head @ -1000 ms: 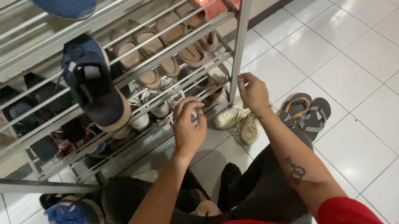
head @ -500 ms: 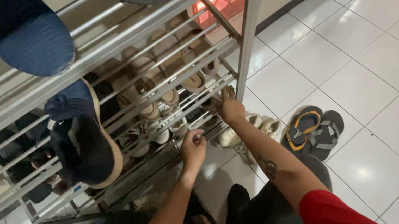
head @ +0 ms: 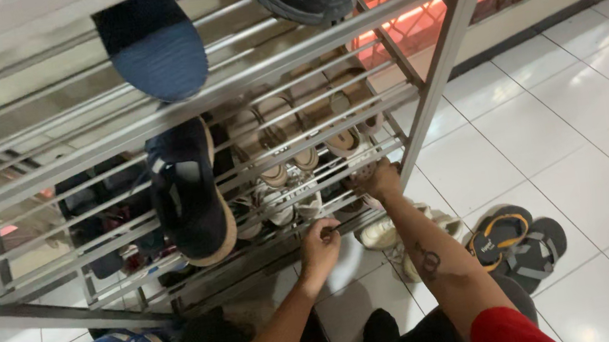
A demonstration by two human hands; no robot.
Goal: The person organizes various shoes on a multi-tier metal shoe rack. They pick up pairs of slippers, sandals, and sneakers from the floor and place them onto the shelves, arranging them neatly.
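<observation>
Both hands are up at the low tiers of the silvery metal-bar shoe rack. Left hand is curled into a loose fist with its fingertips pinched on a thin rail at the rack's front bottom edge. Right hand reaches between the rails just inside the rack's slanted right post, fingers folded narrow around something there; what it grips cannot be told, as bars and shadow hide it. Just beyond that hand, on the rack's low shelf, sit small pale sneakers with laces. One shelf up lie tan flat sandals with smooth soles, and beside them a dark navy fabric shoe with a tan rubber sole. On the glossy white floor tiles right of the rack rest grey rubber flip-flops with orange straps.
</observation>
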